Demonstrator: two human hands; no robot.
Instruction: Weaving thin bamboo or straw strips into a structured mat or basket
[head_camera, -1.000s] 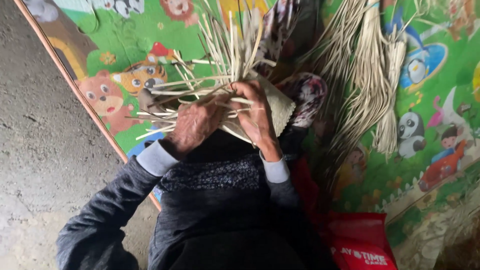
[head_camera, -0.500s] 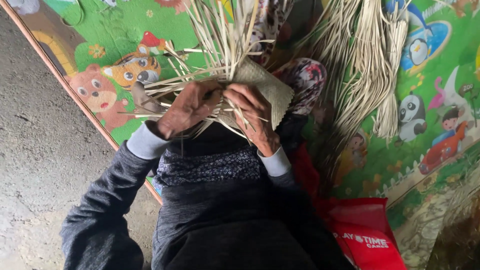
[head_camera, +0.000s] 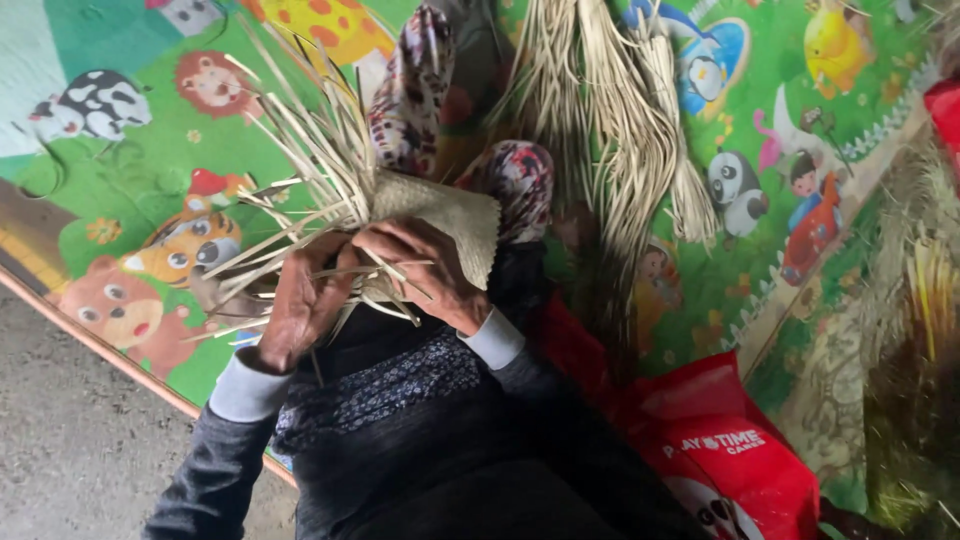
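In the head view, the left hand (head_camera: 305, 300) was closed around loose straw strips (head_camera: 300, 180) fanning toward ten o'clock, while the right hand (head_camera: 420, 270) pinched the woven mat piece (head_camera: 450, 215) on the lap, at centre. The unwoven ends looked springy; a slackened grip could have let the weave loosen, or bent strips snap. A spare straw bundle (head_camera: 610, 130) lay at one o'clock on the play mat (head_camera: 130, 170).

Green foam play mat (head_camera: 150, 180) with cartoon animal prints covers most of the floor. Bare grey concrete floor (head_camera: 70, 440) at lower left, past the mat's orange edge. Soft, even daylight.
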